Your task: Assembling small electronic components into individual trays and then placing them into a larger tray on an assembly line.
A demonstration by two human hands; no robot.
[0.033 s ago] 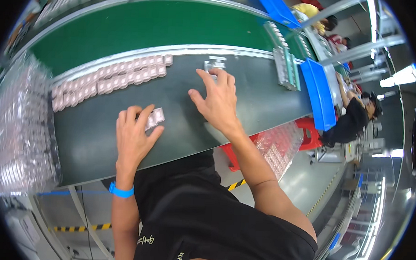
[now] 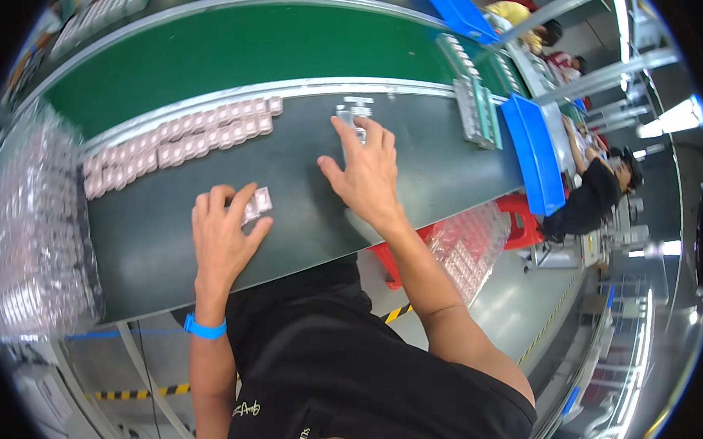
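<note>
My left hand (image 2: 227,228) rests low over the near part of the dark work table (image 2: 304,217), a blue band round its wrist. Its thumb and index finger close round a short strip of small square pale pink pieces (image 2: 264,199), partly hidden by the fingers. Further right and farther away, my right hand (image 2: 369,169) reaches over the table with fingers spread and nothing visible in them. Just past its fingertips lie several small white and clear parts (image 2: 359,110); the hand covers some of them, and whether it touches any I cannot tell.
Two rows of pale pink pieces (image 2: 190,136) line the table's far left. A plastic-wrapped stack of trays (image 2: 41,229) stands at the left end. At right are green trays (image 2: 475,115) and a blue bin (image 2: 533,153). A green conveyor (image 2: 249,38) runs behind; co-workers sit beyond.
The whole view has shifted slightly. Both hands and the pieces keep about the same places on the table.
</note>
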